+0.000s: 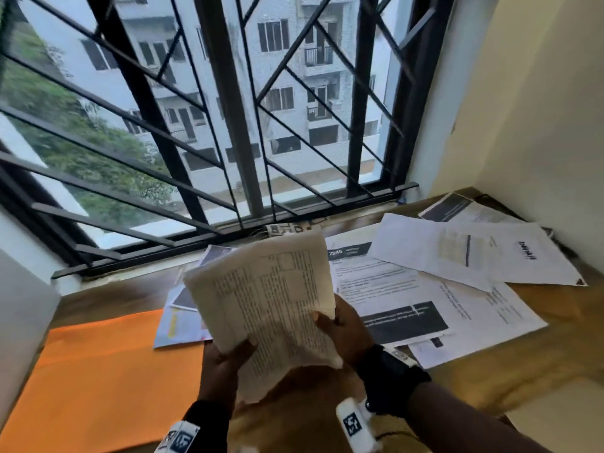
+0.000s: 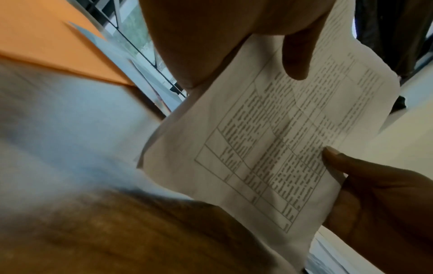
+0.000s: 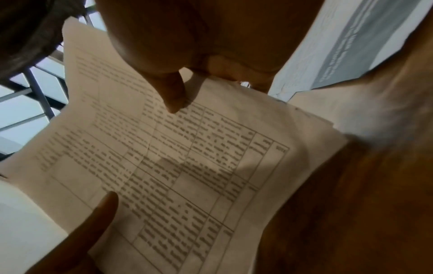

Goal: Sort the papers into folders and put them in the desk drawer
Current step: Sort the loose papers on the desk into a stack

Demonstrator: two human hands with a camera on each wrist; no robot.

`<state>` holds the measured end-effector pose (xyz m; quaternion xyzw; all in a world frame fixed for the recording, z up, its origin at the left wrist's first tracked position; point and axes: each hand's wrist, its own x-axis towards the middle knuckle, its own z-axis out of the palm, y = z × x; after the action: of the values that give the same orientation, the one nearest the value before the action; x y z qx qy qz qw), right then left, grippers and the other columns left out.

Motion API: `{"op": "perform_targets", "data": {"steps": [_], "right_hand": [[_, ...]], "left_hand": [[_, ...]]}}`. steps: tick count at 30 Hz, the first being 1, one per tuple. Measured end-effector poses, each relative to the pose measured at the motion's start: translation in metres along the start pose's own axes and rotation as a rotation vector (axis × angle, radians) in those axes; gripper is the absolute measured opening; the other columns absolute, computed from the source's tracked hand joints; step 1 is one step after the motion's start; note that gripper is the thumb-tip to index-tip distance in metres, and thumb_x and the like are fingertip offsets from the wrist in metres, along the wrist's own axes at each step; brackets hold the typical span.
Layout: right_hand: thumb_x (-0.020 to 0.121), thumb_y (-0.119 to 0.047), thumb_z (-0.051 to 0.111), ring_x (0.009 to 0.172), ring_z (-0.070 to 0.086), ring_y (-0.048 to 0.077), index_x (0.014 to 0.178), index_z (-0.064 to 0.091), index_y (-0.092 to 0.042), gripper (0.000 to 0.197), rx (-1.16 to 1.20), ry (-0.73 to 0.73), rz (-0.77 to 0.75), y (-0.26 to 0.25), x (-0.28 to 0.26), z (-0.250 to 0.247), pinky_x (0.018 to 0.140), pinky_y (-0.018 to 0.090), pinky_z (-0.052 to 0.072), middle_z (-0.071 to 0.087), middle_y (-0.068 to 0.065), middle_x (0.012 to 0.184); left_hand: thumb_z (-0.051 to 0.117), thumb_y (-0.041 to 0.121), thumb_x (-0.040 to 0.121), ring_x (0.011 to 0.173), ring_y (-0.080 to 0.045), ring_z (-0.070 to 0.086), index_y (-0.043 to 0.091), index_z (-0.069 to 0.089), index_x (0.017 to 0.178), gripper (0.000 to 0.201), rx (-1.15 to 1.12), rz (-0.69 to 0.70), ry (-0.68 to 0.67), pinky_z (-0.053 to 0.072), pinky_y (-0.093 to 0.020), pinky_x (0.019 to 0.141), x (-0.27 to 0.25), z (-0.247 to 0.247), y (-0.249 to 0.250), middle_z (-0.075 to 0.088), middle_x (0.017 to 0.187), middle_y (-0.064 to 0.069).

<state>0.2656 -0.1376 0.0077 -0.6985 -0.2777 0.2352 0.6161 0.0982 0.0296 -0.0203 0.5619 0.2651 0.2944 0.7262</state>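
Note:
Both hands hold up a cream stack of papers point(image 1: 271, 305) printed with a table, lifted above the wooden desk point(image 1: 539, 351). My left hand point(image 1: 228, 358) grips the stack's lower left edge, thumb on top. The right hand point(image 1: 336, 325) pinches its right edge. In the left wrist view the stack point(image 2: 269, 148) sits under the left thumb point(image 2: 297, 55). The right wrist view shows the right thumb point(image 3: 173, 96) pressing the same sheet point(image 3: 187, 166). An orange folder point(image 1: 98, 371) lies flat on the desk at the left. No drawer is in view.
Several loose printed sheets point(image 1: 398, 289) are spread over the desk's right half, up to the yellow wall point(image 1: 539, 125). A bluish sheet point(image 1: 176, 325) overlaps the folder's right edge. A barred window point(image 1: 228, 125) runs along the desk's back. A white surface point(image 1: 23, 322) stands at far left.

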Motion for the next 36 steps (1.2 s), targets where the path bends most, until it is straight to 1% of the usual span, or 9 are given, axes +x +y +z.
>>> {"op": "perform_targets", "data": {"steps": [4, 10, 15, 20, 23, 28, 31, 33, 36], "right_hand": [[0.089, -0.026, 0.057, 0.102, 0.066, 0.011, 0.110, 0.064, -0.028, 0.022, 0.016, -0.034, 0.076, 0.009, 0.000, -0.004, 0.088, 0.036, 0.055, 0.072, -0.005, 0.106], [0.082, -0.036, 0.065, 0.096, 0.069, 0.013, 0.111, 0.069, -0.024, 0.032, -0.123, -0.065, 0.029, 0.012, 0.026, -0.010, 0.083, 0.043, 0.057, 0.074, -0.004, 0.104], [0.088, -0.037, 0.064, 0.075, 0.070, 0.015, 0.098, 0.061, -0.030, 0.013, -0.410, -0.144, 0.039, 0.011, 0.050, -0.028, 0.067, 0.033, 0.056, 0.074, -0.003, 0.089], [0.086, -0.046, 0.057, 0.114, 0.059, 0.028, 0.121, 0.059, -0.022, 0.042, -1.047, -0.138, 0.069, 0.030, 0.084, -0.065, 0.093, 0.036, 0.048, 0.061, 0.006, 0.127], [0.085, -0.053, 0.053, 0.131, 0.043, 0.030, 0.133, 0.046, -0.022, 0.058, -1.222, -0.200, 0.159, 0.035, 0.091, -0.070, 0.101, 0.043, 0.042, 0.039, 0.007, 0.147], [0.075, -0.065, 0.052, 0.147, 0.019, 0.031, 0.150, 0.018, -0.022, 0.093, -1.267, -0.268, 0.207, 0.041, 0.061, -0.077, 0.113, 0.047, 0.032, 0.013, 0.010, 0.162], [0.071, -0.074, 0.050, 0.150, 0.004, 0.033, 0.152, 0.006, -0.022, 0.106, -1.255, -0.387, 0.291, 0.042, 0.031, -0.081, 0.119, 0.053, 0.013, -0.002, 0.010, 0.164], [0.067, -0.082, 0.048, 0.150, 0.003, 0.034, 0.149, 0.010, -0.022, 0.109, -1.273, -0.434, 0.320, 0.044, 0.016, -0.084, 0.117, 0.055, 0.010, -0.002, 0.010, 0.163], [0.075, -0.074, 0.046, 0.150, 0.005, 0.034, 0.147, 0.019, -0.020, 0.094, -1.291, -0.455, 0.329, 0.050, 0.006, -0.087, 0.117, 0.055, 0.016, -0.001, 0.012, 0.164]], "left_hand": [[0.078, 0.021, 0.075, 0.090, -0.021, 0.070, 0.026, 0.080, 0.090, 0.016, 0.151, 0.068, 0.030, 0.057, -0.038, 0.075, 0.006, 0.003, -0.001, 0.078, 0.095, -0.003], [0.063, -0.005, 0.089, 0.078, 0.001, 0.069, 0.014, 0.071, 0.093, 0.021, 0.298, 0.091, 0.071, 0.054, -0.030, 0.074, 0.017, 0.003, 0.007, 0.077, 0.083, 0.012], [0.078, 0.025, 0.080, 0.090, -0.020, 0.065, 0.007, 0.075, 0.089, 0.020, 0.289, 0.073, 0.206, 0.052, -0.045, 0.085, 0.013, -0.026, 0.000, 0.078, 0.091, -0.006], [0.075, 0.003, 0.083, 0.099, -0.027, 0.067, 0.004, 0.074, 0.093, 0.010, 0.306, 0.002, 0.292, 0.051, -0.046, 0.090, 0.003, -0.048, -0.004, 0.078, 0.092, -0.006], [0.067, 0.001, 0.088, 0.101, -0.012, 0.070, 0.006, 0.072, 0.105, 0.018, 0.351, 0.025, 0.325, 0.056, -0.030, 0.088, -0.003, -0.051, -0.005, 0.077, 0.104, -0.003], [0.080, 0.024, 0.079, 0.106, -0.020, 0.067, 0.004, 0.071, 0.109, 0.037, 0.380, 0.001, 0.353, 0.049, -0.042, 0.095, -0.017, -0.063, -0.014, 0.075, 0.109, -0.006], [0.077, 0.019, 0.083, 0.097, -0.009, 0.069, 0.007, 0.072, 0.104, 0.024, 0.370, -0.051, 0.378, 0.056, -0.033, 0.087, -0.017, -0.057, -0.017, 0.078, 0.099, 0.004], [0.069, 0.010, 0.089, 0.090, -0.001, 0.069, 0.012, 0.071, 0.099, 0.010, 0.354, -0.067, 0.366, 0.056, -0.022, 0.078, -0.016, -0.047, -0.016, 0.078, 0.091, 0.011], [0.068, 0.013, 0.090, 0.086, 0.000, 0.066, 0.016, 0.071, 0.094, 0.006, 0.373, -0.064, 0.341, 0.050, -0.026, 0.074, -0.015, -0.035, -0.019, 0.076, 0.083, 0.015]]}}
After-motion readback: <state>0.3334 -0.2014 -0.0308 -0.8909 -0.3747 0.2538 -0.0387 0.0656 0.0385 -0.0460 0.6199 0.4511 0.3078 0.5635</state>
